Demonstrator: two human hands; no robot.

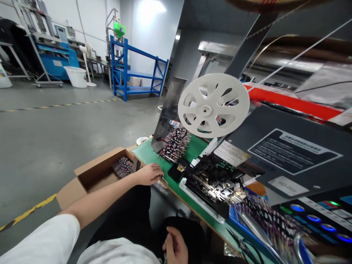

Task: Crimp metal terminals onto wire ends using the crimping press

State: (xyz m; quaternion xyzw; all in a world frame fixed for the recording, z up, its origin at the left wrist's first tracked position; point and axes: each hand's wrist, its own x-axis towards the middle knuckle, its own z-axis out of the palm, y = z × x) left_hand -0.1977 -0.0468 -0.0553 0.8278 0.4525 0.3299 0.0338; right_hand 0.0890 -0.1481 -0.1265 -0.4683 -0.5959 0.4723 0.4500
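Piece [164,179] pinched in left hand [150,174] slants lengthwise toward lower right; right hand [176,245] curled, contents unclear.

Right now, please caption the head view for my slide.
Left hand near the edge of the green bench, right hand lower, white reel beyond.

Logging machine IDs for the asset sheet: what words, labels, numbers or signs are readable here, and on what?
"BD-003" (soft, first letter uncertain): small white rectangular label on the dark grey machine housing.
Too small or blurred to read:
- white-framed text block on that housing
- white paper sheet below the white plastic reel
- markings on the black control panel with blue-lit round buttons
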